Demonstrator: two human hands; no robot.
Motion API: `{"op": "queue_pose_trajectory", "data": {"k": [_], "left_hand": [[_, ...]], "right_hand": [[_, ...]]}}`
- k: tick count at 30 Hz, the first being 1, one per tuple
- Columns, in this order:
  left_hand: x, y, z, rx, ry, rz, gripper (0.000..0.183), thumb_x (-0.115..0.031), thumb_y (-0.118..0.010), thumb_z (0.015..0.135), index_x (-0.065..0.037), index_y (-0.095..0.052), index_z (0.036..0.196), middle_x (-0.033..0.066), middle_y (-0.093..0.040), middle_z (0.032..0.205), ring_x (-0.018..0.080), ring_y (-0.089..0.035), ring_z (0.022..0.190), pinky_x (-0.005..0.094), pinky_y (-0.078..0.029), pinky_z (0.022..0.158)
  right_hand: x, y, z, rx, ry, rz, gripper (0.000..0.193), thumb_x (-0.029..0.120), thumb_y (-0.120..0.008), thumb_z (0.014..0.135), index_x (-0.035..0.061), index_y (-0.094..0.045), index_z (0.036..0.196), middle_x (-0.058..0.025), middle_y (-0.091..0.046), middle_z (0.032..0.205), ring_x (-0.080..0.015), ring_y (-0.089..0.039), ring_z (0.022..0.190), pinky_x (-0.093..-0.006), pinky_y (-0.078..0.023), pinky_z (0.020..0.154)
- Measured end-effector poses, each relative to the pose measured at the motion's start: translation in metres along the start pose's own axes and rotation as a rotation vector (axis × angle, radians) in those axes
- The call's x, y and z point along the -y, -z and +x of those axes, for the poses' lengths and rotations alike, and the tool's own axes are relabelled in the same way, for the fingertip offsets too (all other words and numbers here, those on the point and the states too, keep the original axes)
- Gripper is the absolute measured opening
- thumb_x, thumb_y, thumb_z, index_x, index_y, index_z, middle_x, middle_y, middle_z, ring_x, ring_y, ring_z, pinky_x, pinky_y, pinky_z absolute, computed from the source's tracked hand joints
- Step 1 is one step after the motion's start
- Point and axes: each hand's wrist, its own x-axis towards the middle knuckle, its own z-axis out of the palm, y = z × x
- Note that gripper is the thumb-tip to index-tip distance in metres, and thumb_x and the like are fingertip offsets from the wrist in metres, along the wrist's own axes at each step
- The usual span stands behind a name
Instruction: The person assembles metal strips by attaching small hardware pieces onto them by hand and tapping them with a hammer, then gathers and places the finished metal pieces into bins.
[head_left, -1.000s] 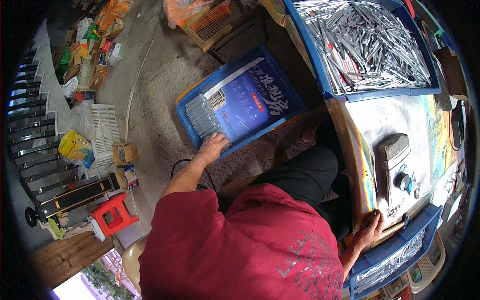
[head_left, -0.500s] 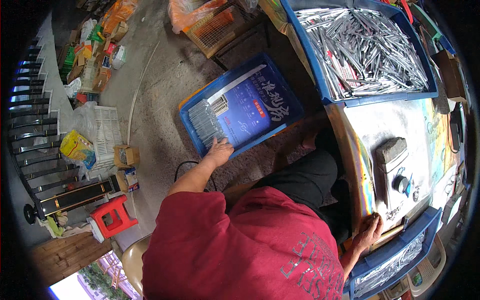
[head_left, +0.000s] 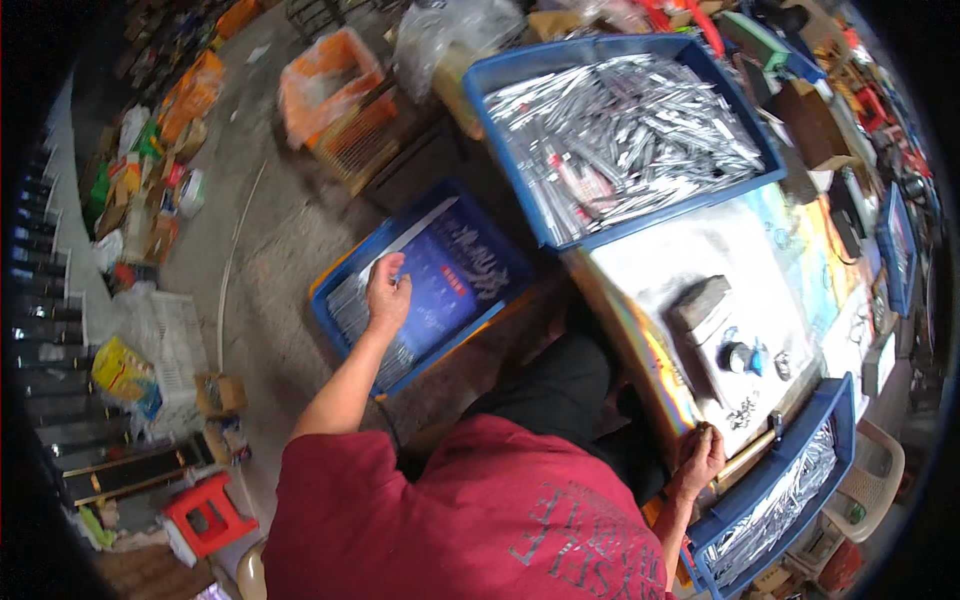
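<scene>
We see a blue printed sheet (head_left: 455,285) with white lettering and a small red patch lying flat in the blue crate on the floor. A yellow bag (head_left: 122,368) sits at the far left, a small brown carton (head_left: 220,394) beside it, and colourful packets (head_left: 150,190) are heaped along the upper left.

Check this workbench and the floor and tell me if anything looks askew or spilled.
Nothing looks spilled. The blue crate on the floor lies at an angle to the table, with the left hand in it. The right hand rests on the table edge.
</scene>
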Motion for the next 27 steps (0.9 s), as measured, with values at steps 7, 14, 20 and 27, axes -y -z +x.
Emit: {"op": "queue_pose_trajectory", "data": {"k": [7,14,20,27], "left_hand": [[-0.173,0.001,0.052,0.081,-0.482,-0.326,0.021,0.0,-0.055,0.071,-0.004,-0.051,0.091,0.0037,-0.051,0.082,0.0111,-0.048,0.074,0.0228,-0.04,0.063],[-0.227,-0.056,0.095,0.484,-0.916,0.134,0.013,-0.006,-0.054,0.069,-0.003,-0.054,0.081,0.0106,-0.053,0.081,0.0278,-0.051,0.081,0.0346,-0.041,0.07],[-0.241,-0.094,0.105,0.852,-0.728,0.603,0.011,-0.012,-0.054,0.068,-0.007,-0.057,0.078,0.0118,-0.052,0.085,0.0282,-0.049,0.087,0.0366,-0.04,0.074],[-0.232,-0.101,0.117,0.768,-0.87,0.499,0.008,-0.011,-0.049,0.075,-0.005,-0.052,0.08,0.0107,-0.053,0.082,0.0282,-0.05,0.084,0.0356,-0.039,0.073]], "right_hand": [[-0.01,0.003,-0.004,-0.041,0.047,-0.034,0.014,0.012,-0.048,0.083,-0.0009,-0.053,0.083,0.0005,-0.047,0.063,-0.0057,-0.041,0.053,-0.0183,-0.034,0.049],[0.01,-0.009,-0.007,-0.083,0.062,-0.084,0.015,0.013,-0.05,0.081,-0.0014,-0.055,0.083,0.0,-0.05,0.068,-0.006,-0.044,0.059,-0.0187,-0.036,0.053],[0.018,-0.018,-0.006,-0.112,0.178,-0.169,0.015,0.013,-0.049,0.082,-0.0009,-0.054,0.082,-0.0001,-0.048,0.067,-0.006,-0.043,0.057,-0.0192,-0.036,0.052],[0.011,-0.013,-0.008,-0.164,0.157,-0.202,0.014,0.011,-0.049,0.081,-0.0014,-0.055,0.082,-0.0017,-0.052,0.068,-0.0074,-0.045,0.063,-0.0207,-0.038,0.058]]}}
